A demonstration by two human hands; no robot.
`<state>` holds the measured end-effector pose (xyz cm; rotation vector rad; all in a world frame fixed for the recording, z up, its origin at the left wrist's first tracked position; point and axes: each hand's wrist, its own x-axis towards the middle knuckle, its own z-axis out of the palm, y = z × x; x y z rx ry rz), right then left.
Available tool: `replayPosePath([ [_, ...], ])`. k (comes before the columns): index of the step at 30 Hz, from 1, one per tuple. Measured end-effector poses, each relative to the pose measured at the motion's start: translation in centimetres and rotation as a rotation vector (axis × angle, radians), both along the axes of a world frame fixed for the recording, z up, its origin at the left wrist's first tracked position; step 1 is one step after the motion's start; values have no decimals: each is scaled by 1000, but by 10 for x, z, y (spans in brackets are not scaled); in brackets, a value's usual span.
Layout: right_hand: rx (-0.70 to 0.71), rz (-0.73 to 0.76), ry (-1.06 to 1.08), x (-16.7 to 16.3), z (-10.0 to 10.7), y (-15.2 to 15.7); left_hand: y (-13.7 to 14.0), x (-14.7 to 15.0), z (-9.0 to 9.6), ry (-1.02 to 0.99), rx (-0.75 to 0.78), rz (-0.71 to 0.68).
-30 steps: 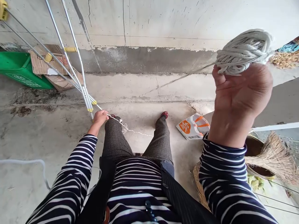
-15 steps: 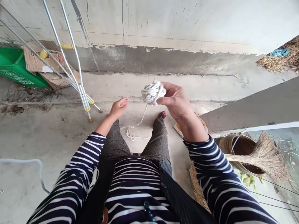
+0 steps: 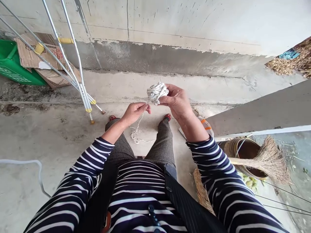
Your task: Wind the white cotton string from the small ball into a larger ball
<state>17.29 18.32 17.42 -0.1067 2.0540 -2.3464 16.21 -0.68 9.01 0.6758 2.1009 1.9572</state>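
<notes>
Between the thumb and fingers of my right hand [image 3: 178,100] is a ball of white rope [image 3: 156,93] with dark flecks, held up in front of me at about knee distance from the floor. Just left of it, my left hand [image 3: 136,111] pinches the rope's strand, thumb and forefinger pressed together close to the ball. From there the loose rope end [image 3: 136,136] hangs down and lies in wavy curls on the concrete between my feet.
Aluminium crutches [image 3: 82,87] lean at the left, before flattened cardboard [image 3: 36,58] and a green bin [image 3: 14,69]. To my right are a bucket [image 3: 233,149] and a straw broom [image 3: 272,161]. A white hose [image 3: 24,161] lies at the far left.
My left hand has moved right and up to the rope ball, and its fingers have closed on the strand. The right hand still holds the ball, now shifted slightly left.
</notes>
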Motion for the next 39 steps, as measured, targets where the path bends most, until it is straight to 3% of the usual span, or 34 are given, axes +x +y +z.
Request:
replayPosePath([
  [5, -34, -33, -18, 2, -4, -1, -5, 5, 3, -60, -11, -65],
  [12, -81, -182, 111, -4, 7, 23, -21, 34, -28, -333, -164, -29],
  [15, -48, -156, 108, -4, 8, 24, -24, 38, -32, -359, -97, -49],
  [21, -35, 1, -15, 9, -5, -11, -2, 13, 1, -212, 180, -48],
  [25, -57, -5, -29, 11, -7, -16, 11, 11, 11, -112, 167, 5],
  [34, -47, -135, 23, -1, -9, 3, -6, 30, -31, -213, 1, 28],
  [39, -44, -173, 116, -5, 9, 10, -19, 29, -54, -202, -114, 67],
])
